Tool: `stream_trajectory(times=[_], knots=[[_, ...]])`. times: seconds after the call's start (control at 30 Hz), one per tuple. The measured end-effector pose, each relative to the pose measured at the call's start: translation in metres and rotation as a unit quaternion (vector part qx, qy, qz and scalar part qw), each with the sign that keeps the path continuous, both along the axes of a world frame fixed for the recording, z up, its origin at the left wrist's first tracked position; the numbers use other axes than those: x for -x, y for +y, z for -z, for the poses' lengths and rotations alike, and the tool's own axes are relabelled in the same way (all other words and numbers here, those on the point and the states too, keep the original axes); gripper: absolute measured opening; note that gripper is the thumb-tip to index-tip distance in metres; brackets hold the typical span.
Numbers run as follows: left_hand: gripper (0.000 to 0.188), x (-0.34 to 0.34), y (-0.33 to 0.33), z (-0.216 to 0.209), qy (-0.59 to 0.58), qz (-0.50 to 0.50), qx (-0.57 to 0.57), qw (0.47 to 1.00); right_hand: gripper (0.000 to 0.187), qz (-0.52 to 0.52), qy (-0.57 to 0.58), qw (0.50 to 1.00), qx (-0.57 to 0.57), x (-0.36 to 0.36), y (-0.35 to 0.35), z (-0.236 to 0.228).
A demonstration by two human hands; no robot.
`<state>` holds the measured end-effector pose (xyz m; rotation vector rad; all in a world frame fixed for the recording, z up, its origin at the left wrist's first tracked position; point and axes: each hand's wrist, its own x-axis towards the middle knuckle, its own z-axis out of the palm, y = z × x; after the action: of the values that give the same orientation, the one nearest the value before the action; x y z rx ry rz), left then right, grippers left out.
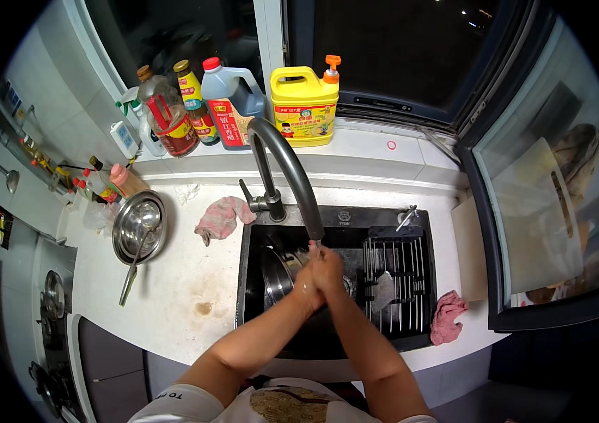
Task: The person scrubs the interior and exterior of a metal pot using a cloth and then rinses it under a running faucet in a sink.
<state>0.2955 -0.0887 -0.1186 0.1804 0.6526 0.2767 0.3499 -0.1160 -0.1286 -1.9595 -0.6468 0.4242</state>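
Both my hands meet beneath the spout of the dark grey faucet (292,173), over the black sink (246,282). My right hand (327,270) looks closed, its curled fingers pressed against my left hand (306,287). What lies between the palms is hidden. The left fingers are covered by the right hand, so their pose does not show. Just left of the hands, a shiny metal pot (277,276) sits tilted inside the sink, partly behind my left wrist. To their right is a metal drying rack (405,282) with a grey scrubbing pad (382,292) on it.
A steel bowl (124,229) with a ladle (133,271) stands on the left counter. Near the faucet lies a pink-and-white cloth (222,217); a pink cloth (447,319) rests right of the sink. A yellow jug (305,106) and several bottles line the sill. An open window sash (493,268) juts in.
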Motion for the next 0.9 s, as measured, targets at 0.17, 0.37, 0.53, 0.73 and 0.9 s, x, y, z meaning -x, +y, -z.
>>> stream_trajectory(times=[0.17, 0.37, 0.53, 0.73, 0.9], knots=[[0.040, 0.009, 0.041, 0.081, -0.052, -0.011, -0.004, 0.999, 0.046, -0.148, -0.074, 0.986, 0.013, 0.035, -0.012, 0.029], [0.045, 0.004, 0.019, 0.105, 0.182, 0.057, -0.339, 0.921, 0.033, 0.014, 0.001, 1.000, -0.018, 0.031, 0.001, 0.005], [0.040, 0.013, 0.009, 0.056, 0.021, 0.030, -0.144, 0.989, 0.035, 0.031, 0.115, 0.993, 0.021, 0.012, 0.006, 0.026], [0.036, 0.004, 0.006, 0.009, 0.092, 0.037, -0.067, 0.993, 0.039, 0.093, 0.157, 0.983, 0.034, 0.003, -0.002, 0.042], [0.034, -0.002, 0.010, 0.067, 0.038, 0.066, -0.259, 0.963, 0.040, 0.122, 0.094, 0.987, 0.037, 0.004, 0.001, 0.026]])
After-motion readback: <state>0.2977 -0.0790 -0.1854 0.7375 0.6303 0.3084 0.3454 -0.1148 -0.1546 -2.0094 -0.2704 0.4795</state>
